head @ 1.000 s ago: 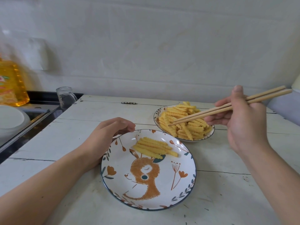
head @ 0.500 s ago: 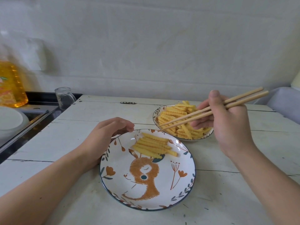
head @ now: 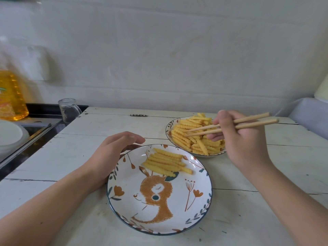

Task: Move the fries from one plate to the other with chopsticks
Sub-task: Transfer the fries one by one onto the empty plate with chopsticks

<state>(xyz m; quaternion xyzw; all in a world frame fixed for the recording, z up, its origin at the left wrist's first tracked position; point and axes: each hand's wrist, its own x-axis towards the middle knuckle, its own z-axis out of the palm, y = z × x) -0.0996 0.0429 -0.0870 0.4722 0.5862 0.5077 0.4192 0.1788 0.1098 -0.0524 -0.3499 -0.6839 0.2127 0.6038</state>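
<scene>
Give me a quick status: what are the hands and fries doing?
Right hand grips chopsticks, tips in the far plate's fries. Left hand rests against deer plate, small row of fries on it. Nothing blocking.

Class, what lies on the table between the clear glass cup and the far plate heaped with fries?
Bare white wooden table between glass cup and heaped plate, in the head view.

Bare bench (head: 99, 134) is seen left of the two plates. Its far-left corner is occupied by a glass cup (head: 68, 109), apparently beside a sink edge (head: 30, 139).
</scene>
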